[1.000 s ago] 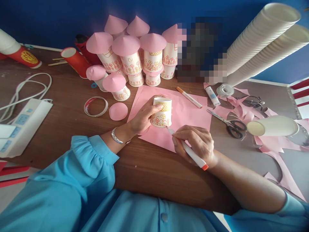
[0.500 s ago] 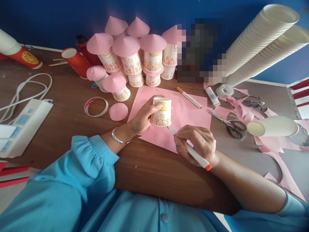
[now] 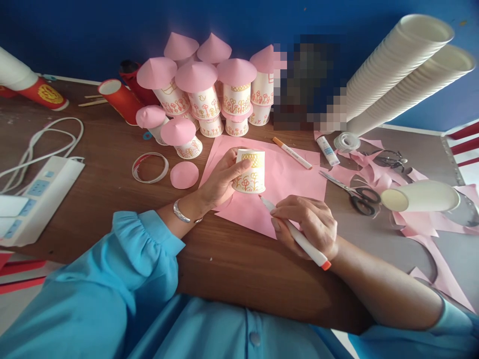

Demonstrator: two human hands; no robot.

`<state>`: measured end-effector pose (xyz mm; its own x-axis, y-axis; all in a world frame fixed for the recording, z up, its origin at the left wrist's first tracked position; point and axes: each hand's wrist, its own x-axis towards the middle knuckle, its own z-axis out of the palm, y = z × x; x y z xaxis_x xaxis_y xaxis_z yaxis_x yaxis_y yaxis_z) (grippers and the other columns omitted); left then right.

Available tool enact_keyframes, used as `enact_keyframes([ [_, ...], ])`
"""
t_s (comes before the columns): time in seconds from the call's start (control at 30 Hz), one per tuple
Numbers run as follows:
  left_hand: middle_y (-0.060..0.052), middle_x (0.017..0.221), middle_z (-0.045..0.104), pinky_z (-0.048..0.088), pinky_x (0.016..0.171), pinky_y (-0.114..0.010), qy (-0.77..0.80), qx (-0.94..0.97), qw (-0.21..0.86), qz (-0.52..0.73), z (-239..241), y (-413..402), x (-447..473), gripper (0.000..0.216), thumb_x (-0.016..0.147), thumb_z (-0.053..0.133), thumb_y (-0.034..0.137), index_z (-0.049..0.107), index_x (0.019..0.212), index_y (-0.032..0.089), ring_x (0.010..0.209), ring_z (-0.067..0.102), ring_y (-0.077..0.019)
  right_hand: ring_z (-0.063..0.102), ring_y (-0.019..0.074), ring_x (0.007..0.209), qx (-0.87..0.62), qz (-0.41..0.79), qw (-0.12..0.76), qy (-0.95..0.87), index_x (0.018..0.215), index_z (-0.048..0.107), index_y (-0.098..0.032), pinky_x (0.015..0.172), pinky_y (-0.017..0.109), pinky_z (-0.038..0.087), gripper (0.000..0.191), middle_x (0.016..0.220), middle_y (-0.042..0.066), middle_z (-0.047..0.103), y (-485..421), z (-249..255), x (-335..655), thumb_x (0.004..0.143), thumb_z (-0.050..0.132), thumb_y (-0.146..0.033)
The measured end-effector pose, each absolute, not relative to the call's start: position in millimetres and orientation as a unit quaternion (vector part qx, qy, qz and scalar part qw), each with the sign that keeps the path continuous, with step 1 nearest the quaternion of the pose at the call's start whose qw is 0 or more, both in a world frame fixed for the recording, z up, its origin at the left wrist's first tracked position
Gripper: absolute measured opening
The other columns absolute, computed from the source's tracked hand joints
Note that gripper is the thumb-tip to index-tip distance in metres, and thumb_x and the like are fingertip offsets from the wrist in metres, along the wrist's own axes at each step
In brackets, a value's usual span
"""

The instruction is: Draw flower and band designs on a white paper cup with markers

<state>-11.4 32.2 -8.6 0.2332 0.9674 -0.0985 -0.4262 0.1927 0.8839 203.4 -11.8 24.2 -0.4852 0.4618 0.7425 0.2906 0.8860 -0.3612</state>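
Note:
My left hand (image 3: 223,178) grips a white paper cup (image 3: 255,174) upside down, its narrower end up. Drawn on the cup are a yellow lattice band and flowers in red and yellow. Between the fingers of my right hand (image 3: 309,223) is a white marker (image 3: 299,238) with an orange-red end. Its tip points at the cup's lower rim, a small gap apart from it. Beneath both lies pink paper (image 3: 292,187), with an orange-capped marker (image 3: 292,152) resting on its far part.
Behind stand several decorated cups with pink cone roofs (image 3: 196,77). At left are a tape roll (image 3: 150,168), a pink paper disc (image 3: 184,175) and a power strip (image 3: 43,194). To the right lie scissors (image 3: 361,197), a glue stick (image 3: 328,150), paper scraps (image 3: 422,224) and stacked cups (image 3: 402,70).
The cup has turned a little in my left hand, so more yellow flowers face me. The marker tip has come slightly away from the cup's rim.

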Motion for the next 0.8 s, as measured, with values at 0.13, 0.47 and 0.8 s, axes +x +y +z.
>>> enact_keyframes([
  [0.13, -0.011, 0.119, 0.078, 0.061, 0.093, -0.047, 0.346, 0.350, 0.708, 0.507, -6.3, 34.3, -13.0, 0.048, 0.087, 0.075, 0.050, 0.064, 0.123, 0.020, 0.110, 0.075, -0.0303, 0.065, 0.0148, 0.059, -0.208, 0.097, 0.456, -0.860, 0.106, 0.059, -0.020, 0.052, 0.027, 0.057, 0.021, 0.074, 0.000, 0.065, -12.2, 24.2, 203.2, 0.093, 0.061, -0.004],
  [0.47, -0.001, 0.102, 0.069, 0.058, 0.076, -0.034, 0.370, 0.373, 0.694, 0.491, -7.5, 33.4, -11.8, 0.066, 0.070, 0.096, 0.042, 0.059, 0.121, 0.024, 0.086, 0.070, -0.0183, 0.066, 0.0143, 0.060, -0.213, 0.089, 0.452, -0.862, 0.106, 0.059, -0.022, 0.053, 0.026, 0.056, 0.020, 0.074, -0.002, 0.067, -11.2, 22.8, 201.6, 0.093, 0.062, -0.006],
  [0.8, -0.014, 0.127, 0.077, 0.057, 0.088, -0.039, 0.344, 0.389, 0.708, 0.479, -5.8, 33.6, -13.9, 0.057, 0.081, 0.088, 0.041, 0.064, 0.128, 0.020, 0.112, 0.072, -0.0278, 0.065, 0.0140, 0.060, -0.227, 0.083, 0.445, -0.862, 0.102, 0.061, -0.022, 0.054, 0.025, 0.055, 0.018, 0.073, -0.002, 0.067, -9.1, 19.8, 201.0, 0.094, 0.064, -0.006],
])
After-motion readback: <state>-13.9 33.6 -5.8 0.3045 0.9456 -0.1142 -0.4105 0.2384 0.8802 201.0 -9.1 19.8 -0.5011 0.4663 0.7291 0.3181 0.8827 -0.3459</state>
